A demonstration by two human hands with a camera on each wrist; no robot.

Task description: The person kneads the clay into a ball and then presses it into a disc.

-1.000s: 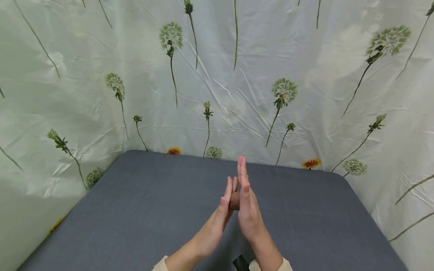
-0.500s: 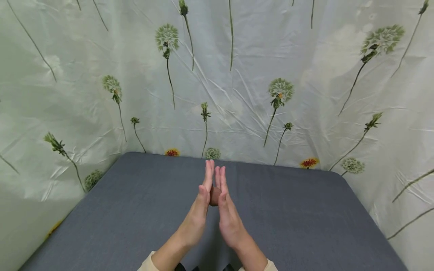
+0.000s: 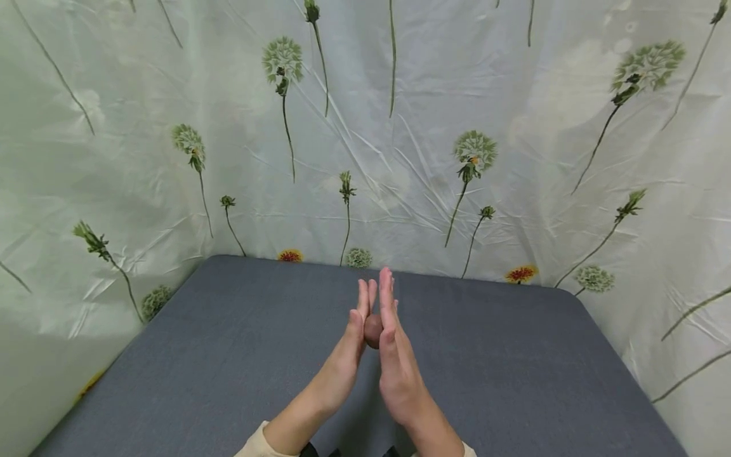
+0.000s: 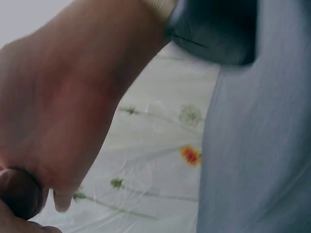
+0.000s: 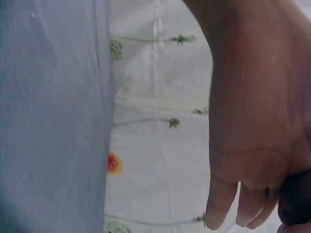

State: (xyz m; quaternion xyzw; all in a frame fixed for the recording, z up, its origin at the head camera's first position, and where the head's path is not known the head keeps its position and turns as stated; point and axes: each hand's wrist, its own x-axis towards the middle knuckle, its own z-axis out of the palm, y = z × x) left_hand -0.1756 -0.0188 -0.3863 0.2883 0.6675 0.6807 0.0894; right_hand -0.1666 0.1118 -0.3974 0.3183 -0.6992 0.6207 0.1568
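Note:
A small brown ball [image 3: 373, 331], smooth like modelling clay, sits between two upright palms in the head view. My left hand [image 3: 346, 349] presses it from the left with straight fingers. From the other side, my right hand [image 3: 396, 362] lies flat against it, its fingertips reaching higher than the left ones. Both thumbs stand up along the palms, and neither hand curls round the ball. The ball looks dark at the lower left corner of the left wrist view [image 4: 22, 194]. The right wrist view shows only part of it, at the lower right edge.
Beneath the hands spreads a grey cloth-covered table [image 3: 257, 330]. A pale curtain [image 3: 400, 158] printed with dandelions hangs behind it and along both sides. Light sleeves [image 3: 259, 441] and dark wrist straps show at the bottom edge.
Palms slide past each other: half a second ago the left fingertips were higher, now the right ones are. Both hands and the ball shifted left, then slightly back right. The ball stays between them.

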